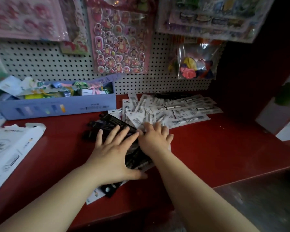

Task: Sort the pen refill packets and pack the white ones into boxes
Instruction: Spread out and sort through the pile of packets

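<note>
A heap of pen refill packets lies on the red shelf (216,153). The white packets (177,111) are spread at the back right, and the black packets (110,124) lie in front of them and to the left. My left hand (114,153) rests flat on the black packets with its fingers spread and straight. Beside it, my right hand (155,139) lies palm down at the near edge of the white packets, its fingers straight and touching them. More black packets (137,159) show between my two wrists. A white flattened box (8,149) lies at the left.
A long blue box (57,106) full of small colourful items stands at the back left. The pegboard wall (157,77) behind carries sticker sheets (119,41) and a bag of balloons (197,64). The shelf's front edge runs close below my forearms.
</note>
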A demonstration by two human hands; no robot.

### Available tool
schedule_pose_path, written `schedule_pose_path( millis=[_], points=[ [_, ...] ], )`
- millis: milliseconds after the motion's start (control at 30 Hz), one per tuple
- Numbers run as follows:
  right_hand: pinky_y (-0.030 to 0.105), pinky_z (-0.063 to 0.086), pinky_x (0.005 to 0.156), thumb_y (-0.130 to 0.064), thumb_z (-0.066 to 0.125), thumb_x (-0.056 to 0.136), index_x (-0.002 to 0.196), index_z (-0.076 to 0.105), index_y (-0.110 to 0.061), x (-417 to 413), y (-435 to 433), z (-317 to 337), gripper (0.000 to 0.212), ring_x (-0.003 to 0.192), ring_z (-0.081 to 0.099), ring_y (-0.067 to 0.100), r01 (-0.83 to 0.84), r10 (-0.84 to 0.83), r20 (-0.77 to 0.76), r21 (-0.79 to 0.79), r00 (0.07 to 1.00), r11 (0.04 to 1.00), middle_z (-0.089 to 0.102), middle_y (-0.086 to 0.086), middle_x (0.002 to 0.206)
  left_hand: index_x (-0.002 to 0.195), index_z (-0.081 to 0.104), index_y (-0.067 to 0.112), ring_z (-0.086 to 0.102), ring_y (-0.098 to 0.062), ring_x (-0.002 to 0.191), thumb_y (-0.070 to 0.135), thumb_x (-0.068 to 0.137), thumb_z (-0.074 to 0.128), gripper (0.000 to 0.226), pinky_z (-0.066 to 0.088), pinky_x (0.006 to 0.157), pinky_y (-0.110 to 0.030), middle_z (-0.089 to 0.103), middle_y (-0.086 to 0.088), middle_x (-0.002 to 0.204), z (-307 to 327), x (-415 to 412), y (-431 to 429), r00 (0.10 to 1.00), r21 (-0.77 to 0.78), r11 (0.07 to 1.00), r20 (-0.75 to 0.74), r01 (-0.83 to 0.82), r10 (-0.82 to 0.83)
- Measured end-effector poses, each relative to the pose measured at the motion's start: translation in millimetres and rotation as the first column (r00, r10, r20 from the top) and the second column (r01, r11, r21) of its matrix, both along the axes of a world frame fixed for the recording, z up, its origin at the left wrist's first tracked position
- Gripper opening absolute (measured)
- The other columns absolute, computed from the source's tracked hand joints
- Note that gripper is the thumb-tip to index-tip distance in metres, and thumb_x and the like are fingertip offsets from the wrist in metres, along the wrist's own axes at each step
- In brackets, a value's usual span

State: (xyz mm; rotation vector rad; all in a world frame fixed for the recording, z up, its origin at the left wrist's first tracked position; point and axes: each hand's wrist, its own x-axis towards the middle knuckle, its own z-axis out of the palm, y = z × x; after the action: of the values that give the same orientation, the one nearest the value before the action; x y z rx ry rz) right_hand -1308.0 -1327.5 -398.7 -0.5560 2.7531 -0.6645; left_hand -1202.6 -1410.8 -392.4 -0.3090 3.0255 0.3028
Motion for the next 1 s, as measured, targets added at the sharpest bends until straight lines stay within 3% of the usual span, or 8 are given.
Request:
schedule_pose_path(
  millis=[100,200,333,500,700,833,900,1000],
  points=[
    [0.050,-0.003,0.114,-0.037,0.030,0.095,0.140,0.029,-0.026,-0.9,1.0,3.1,0.046,0.143,0.002,0.028,0.061,-0.059,0.020,-0.134,0.998,0.989,0.012,0.004,0.155,0.140,-0.014,0.037,-0.024,-0.008,0.137,0.095,0.025,0.020,0.133,-0.021,0.108,-0.045,-0.018,0.010,0.152,-3.5,3.2,-10.9,1.000,-0.070,0.998,0.026,-0.002,0.004],
    [0.047,0.005,0.115,-0.038,0.037,0.094,0.136,0.036,-0.029,-30.7,24.6,10.4,0.044,0.141,0.012,0.026,0.181,-0.203,-0.047,-0.294,0.978,0.939,0.018,0.001,0.153,0.140,-0.012,0.039,-0.028,0.002,0.127,0.097,0.020,-0.003,0.134,-0.023,0.107,-0.037,-0.017,0.012,0.152,1.6,2.5,-28.0,0.998,-0.065,0.996,-0.021,0.059,-0.060],
    [0.045,0.011,0.114,-0.043,0.045,0.089,0.139,0.033,-0.027,-99.5,64.4,17.0,0.054,0.141,0.013,0.029,0.296,-0.329,-0.116,-0.237,0.937,0.925,0.017,0.006,0.154,0.142,-0.001,0.038,-0.011,-0.008,0.140,0.091,0.036,-0.018,0.120,-0.010,0.114,-0.035,-0.008,0.011,0.154,13.7,-21.0,-42.6,0.991,-0.003,0.999,-0.129,-0.044,0.043],
    [0.045,0.004,0.114,-0.054,0.046,0.085,0.142,0.027,-0.028,-169.9,82.9,11.3,0.065,0.143,0.003,0.029,0.261,-0.264,-0.183,-0.041,0.947,0.964,0.008,0.007,0.156,0.144,0.005,0.032,-0.001,-0.022,0.143,0.067,0.079,0.020,0.075,0.004,0.115,-0.045,-0.002,0.003,0.155,20.4,-96.1,-43.8,0.980,0.074,0.983,-0.094,-0.170,0.176],
    [0.047,0.008,0.116,-0.057,0.036,0.088,0.140,0.031,-0.031,-193.4,72.1,-2.6,0.059,0.142,0.012,0.028,0.123,-0.091,-0.185,0.167,0.979,0.978,0.019,0.004,0.154,0.143,0.001,0.034,-0.005,-0.023,0.143,0.068,0.082,0.019,0.072,-0.002,0.114,-0.051,-0.006,0.003,0.155,-9.8,-137.7,-44.7,0.983,-0.022,0.985,0.069,-0.169,0.170],
    [0.043,0.010,0.114,-0.046,0.044,0.089,0.142,0.025,-0.031,-156.4,60.9,-0.8,0.058,0.143,0.011,0.025,0.035,0.002,-0.195,0.186,0.981,0.982,0.016,-0.001,0.155,0.142,0.014,0.033,0.006,-0.020,0.142,0.051,0.093,0.022,0.053,0.005,0.115,-0.041,0.008,0.005,0.155,-10.7,-130.2,-38.0,0.998,-0.003,0.998,0.012,-0.061,0.061],
    [0.043,0.008,0.114,-0.036,0.051,0.086,0.143,0.021,-0.031,-129.6,54.4,-1.1,0.065,0.143,0.007,0.024,0.005,0.035,-0.187,0.207,0.982,0.978,0.011,-0.001,0.156,0.138,0.029,0.032,0.022,-0.019,0.138,0.035,0.095,0.032,0.043,0.018,0.113,-0.037,0.025,0.004,0.151,-8.1,-119.0,-38.3,0.994,0.123,0.990,-0.072,-0.075,0.084],
    [0.044,0.003,0.117,-0.028,0.054,0.083,0.143,0.020,-0.029,-92.9,44.1,-3.4,0.069,0.144,0.003,0.025,-0.021,0.051,-0.173,0.174,0.984,0.984,0.008,0.000,0.156,0.120,0.052,0.022,0.052,-0.025,0.111,0.018,0.089,0.049,0.031,0.045,0.090,-0.037,0.056,-0.005,0.125,-6.0,-94.7,-42.5,0.958,0.398,0.910,-0.200,-0.115,0.208]
  ],
)
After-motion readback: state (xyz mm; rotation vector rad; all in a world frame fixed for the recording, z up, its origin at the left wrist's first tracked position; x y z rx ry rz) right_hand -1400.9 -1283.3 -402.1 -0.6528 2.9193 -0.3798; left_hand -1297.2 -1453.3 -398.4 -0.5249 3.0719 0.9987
